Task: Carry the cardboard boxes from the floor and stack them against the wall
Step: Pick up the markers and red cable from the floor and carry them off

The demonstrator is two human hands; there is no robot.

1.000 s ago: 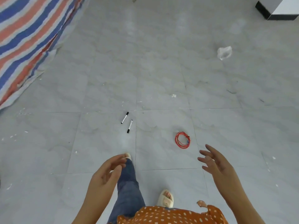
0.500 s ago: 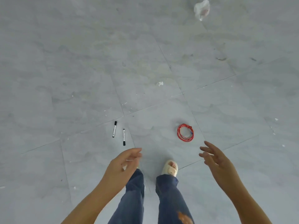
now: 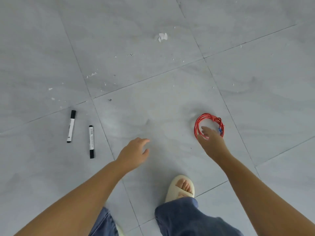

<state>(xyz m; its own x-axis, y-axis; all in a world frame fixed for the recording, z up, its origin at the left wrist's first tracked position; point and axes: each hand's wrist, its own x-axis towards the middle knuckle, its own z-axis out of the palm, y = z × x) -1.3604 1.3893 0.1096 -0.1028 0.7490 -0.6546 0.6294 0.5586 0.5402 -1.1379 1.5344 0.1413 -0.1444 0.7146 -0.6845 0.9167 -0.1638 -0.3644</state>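
Boxes none in view | left hand (image 3: 134,153) grip loose, empty | right hand (image 3: 210,142) grip spread over red wire coil (image 3: 208,125) | I expect cardboard light, stiff; hold under bottom edges.

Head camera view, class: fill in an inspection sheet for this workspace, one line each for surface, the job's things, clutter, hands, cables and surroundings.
Surface: grey tiled floor, dusty, with white specks.
Job's things: nothing seen; no cardboard boxes in view.
Clutter: two black-and-white markers lying apart, left of the hands; a white scrap farther off.
Hands: left hand empty, fingers loosely curled; right hand empty, fingers extended, overlapping the coil in the image; contact cannot be told.
Cables: red wire coil on the floor.
Surroundings: a cream slipper and jeans; no wall seen.
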